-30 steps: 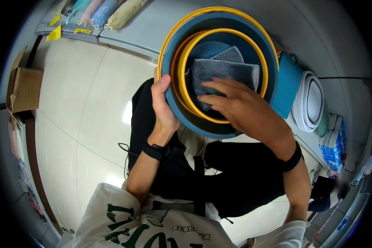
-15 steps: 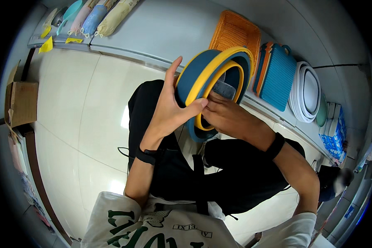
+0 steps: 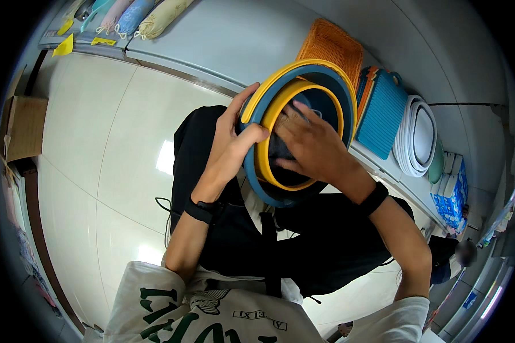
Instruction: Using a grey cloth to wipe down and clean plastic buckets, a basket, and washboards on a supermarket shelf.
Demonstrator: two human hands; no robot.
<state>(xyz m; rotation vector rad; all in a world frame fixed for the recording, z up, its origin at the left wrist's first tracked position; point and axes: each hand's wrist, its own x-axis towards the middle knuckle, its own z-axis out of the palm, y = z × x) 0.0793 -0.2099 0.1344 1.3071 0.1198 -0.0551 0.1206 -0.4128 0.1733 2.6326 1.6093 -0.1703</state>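
Two round dark-blue basins with yellow rims, a larger basin [image 3: 250,178] and a smaller basin [image 3: 262,159] nested in it, are held tilted above my lap. My left hand [image 3: 226,143] grips them on the left, its thumb over the rims and its fingers round the outer wall. Reaching inside the smaller basin, my right hand [image 3: 315,143] has its fingers spread against the inner surface. Part of the basin's inside is hidden behind that hand. The yellow trim on the larger basin ends near my left thumb.
Along the grey shelf [image 3: 229,43] stand an orange woven basket [image 3: 332,48], blue and orange cutting boards [image 3: 380,117], white oval basins [image 3: 413,137] and blue-white packs [image 3: 451,197]. Rolled cloth bundles [image 3: 165,18] lie at far left. A cardboard box [image 3: 26,128] stands left.
My right hand has moved from the rim deeper into the smaller basin, its fingers now spread. The basins have turned to show more of their insides. My left thumb has slid back along the rim.
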